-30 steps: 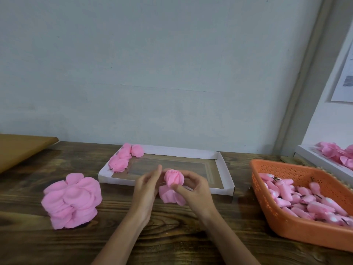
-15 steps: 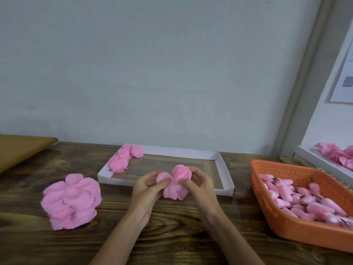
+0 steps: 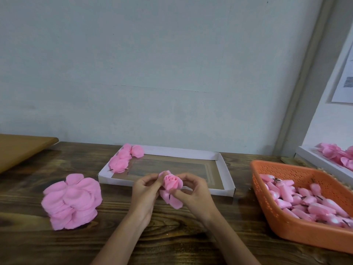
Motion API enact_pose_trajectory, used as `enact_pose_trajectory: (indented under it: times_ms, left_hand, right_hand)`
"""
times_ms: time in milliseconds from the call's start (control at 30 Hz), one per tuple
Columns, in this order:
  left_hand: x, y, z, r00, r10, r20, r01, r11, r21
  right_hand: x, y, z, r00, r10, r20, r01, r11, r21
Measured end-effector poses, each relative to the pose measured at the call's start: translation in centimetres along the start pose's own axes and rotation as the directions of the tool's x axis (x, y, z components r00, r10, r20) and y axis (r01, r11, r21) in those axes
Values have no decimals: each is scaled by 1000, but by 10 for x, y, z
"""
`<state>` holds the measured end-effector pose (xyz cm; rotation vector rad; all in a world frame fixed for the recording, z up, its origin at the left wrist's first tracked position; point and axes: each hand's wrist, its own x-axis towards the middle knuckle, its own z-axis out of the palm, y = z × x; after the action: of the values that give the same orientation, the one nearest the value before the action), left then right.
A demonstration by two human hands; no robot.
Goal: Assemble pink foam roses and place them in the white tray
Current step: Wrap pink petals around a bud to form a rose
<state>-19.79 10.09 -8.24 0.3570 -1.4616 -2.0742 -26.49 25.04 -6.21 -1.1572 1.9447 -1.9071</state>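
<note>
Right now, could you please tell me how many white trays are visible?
2. One white tray lies behind the held foam rose; the second tray sits at the right edge beyond the orange basket, partly cut off.

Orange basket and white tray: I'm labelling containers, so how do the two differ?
The orange basket has deep, perforated walls; the white tray has low, solid ones. The basket is heaped with pink foam buds; the tray holds only a few roses in its far left corner. The basket sits to the right; the tray lies straight ahead, behind the rose that the left hand and right hand hold. Both rest on the wooden table.
</note>
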Motion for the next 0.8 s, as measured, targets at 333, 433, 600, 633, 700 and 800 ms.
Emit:
enact_pose_trajectory:
  times_ms: [333, 433, 600, 633, 700, 800]
  left_hand:
    - [-2, 2, 1, 994, 102, 38, -104, 993, 51]
    - [0, 4, 1, 994, 91, 67, -91, 996, 7]
    - [1, 2, 1, 986, 33, 163, -43, 997, 62]
    - [2, -1, 2, 985, 4, 171, -18, 997, 80]
    - [2, -4, 0, 988, -43, 150, 34, 998, 62]
    - [5, -2, -5, 988, -126, 93, 135, 986, -98]
  right_hand:
    - [3, 5, -1, 997, -19, -75, 26, 994, 103]
    - [5, 6, -4, 995, 16, -103, 8, 973, 229]
    - [8, 9, -13, 988, 57, -146, -7, 947, 322]
    - [8, 10, -14, 987, 67, -148, -15, 944, 329]
    - [8, 10, -15, 986, 81, -147, -28, 943, 330]
    - [8, 10, -17, 993, 51, -111, -13, 946, 324]
